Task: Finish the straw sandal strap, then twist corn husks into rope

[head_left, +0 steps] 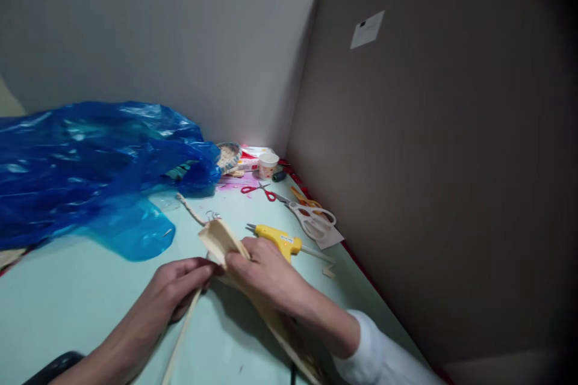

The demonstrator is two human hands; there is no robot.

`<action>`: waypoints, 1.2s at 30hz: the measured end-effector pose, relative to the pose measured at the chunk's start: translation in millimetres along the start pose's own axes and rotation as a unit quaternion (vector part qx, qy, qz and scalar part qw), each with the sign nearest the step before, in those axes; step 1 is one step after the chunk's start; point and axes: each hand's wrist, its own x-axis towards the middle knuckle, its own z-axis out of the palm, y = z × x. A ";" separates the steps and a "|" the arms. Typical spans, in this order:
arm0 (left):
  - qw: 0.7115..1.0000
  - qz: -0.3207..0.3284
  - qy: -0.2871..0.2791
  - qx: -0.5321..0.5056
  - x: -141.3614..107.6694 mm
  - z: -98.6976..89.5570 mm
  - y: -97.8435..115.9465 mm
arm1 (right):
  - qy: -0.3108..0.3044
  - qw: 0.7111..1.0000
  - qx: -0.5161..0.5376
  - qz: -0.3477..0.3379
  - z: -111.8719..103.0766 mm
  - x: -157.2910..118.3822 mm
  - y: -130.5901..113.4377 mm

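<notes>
Near the middle of the head view, my right hand (264, 267) is closed around a wide cream strip (218, 237), perhaps husk or fabric. Its upper end curls open, while its length runs down under my right forearm to the bottom edge. My left hand (185, 280) pinches at the strip's left edge, where a thin cream strand (184, 334) hangs down past the fingers. Exactly what the left fingertips hold is partly hidden. Behind the right hand lies a yellow glue gun (280, 239) with a glue stick in its back. A twisted cord (190, 209) extends beyond the wide strip.
A blue plastic bag (99, 162) is heaped at the left. Toward the back are a small woven basket (228, 157), a paper cup (268, 165), a dark thread spool (279, 176) and red-handled scissors (259, 190). White-handled scissors (311, 216) lie by the right wall (428, 162).
</notes>
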 end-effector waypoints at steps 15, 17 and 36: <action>0.993 -0.009 -0.079 -0.082 -2.3 1.6 8.4 | -0.020 0.999 0.042 0.014 12.6 4.3 9.9; 0.994 -0.003 -0.082 -0.075 -1.8 -0.2 7.0 | -0.025 0.999 0.040 0.013 11.2 4.9 8.6; 0.998 0.014 -0.056 -0.011 2.6 -2.9 3.0 | 0.000 0.999 0.001 0.049 17.7 7.7 6.2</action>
